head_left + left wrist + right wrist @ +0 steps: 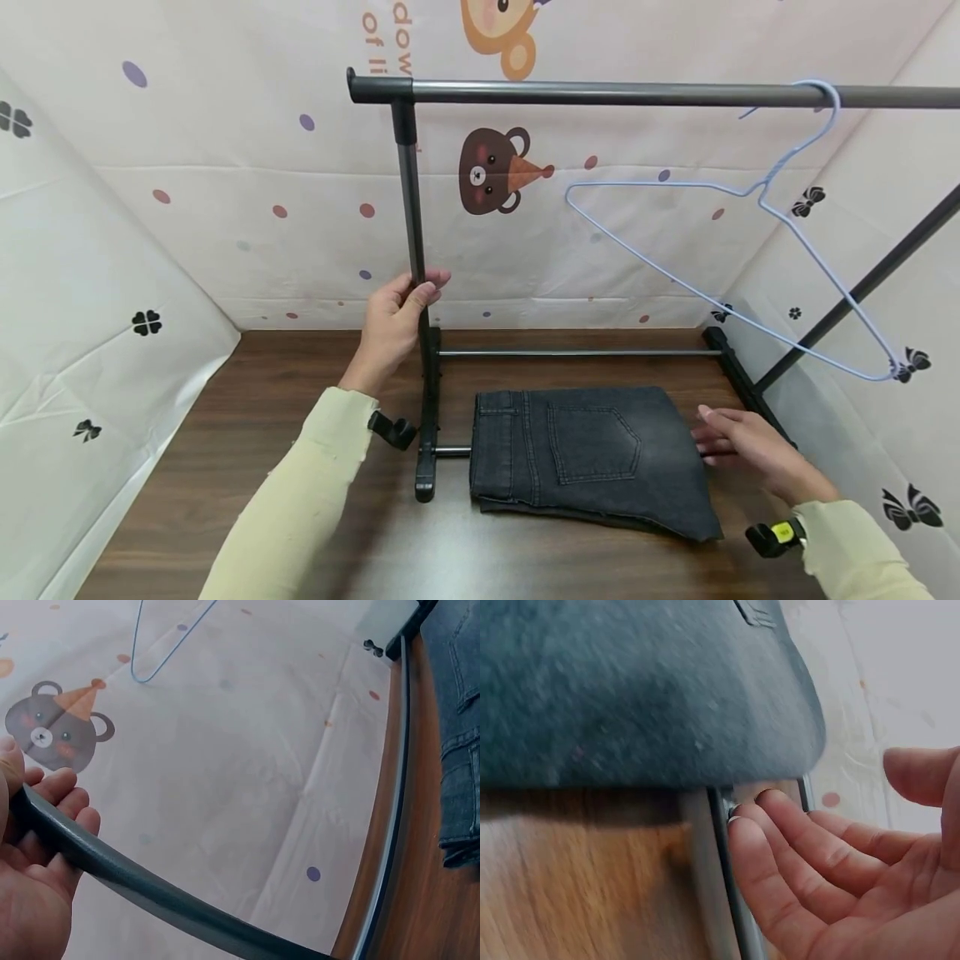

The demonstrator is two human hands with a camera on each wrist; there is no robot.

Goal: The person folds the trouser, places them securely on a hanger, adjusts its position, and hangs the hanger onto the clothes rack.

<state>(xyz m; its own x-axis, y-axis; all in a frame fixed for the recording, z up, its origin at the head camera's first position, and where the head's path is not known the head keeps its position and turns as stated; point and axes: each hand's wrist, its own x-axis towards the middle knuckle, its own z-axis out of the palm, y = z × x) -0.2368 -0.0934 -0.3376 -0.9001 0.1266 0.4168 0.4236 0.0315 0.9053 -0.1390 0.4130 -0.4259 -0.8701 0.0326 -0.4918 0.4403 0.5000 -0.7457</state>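
Observation:
My left hand holds the left upright pole of a dark clothes rack, its thumb and fingers round the tube. In the left wrist view the fingers show behind the pole. Folded dark jeans, back pocket up, lie over the rack's lower bars. My right hand is just right of the jeans, fingers extended towards their edge. In the right wrist view the fingertips are just below the jeans, beside a lower bar; I cannot tell whether they touch. Nothing is in that palm.
A light blue wire hanger hangs from the rack's top bar, right of centre. The right upright slants down to a black foot. Below lies a brown wood-grain surface. Patterned white sheets enclose the back and sides.

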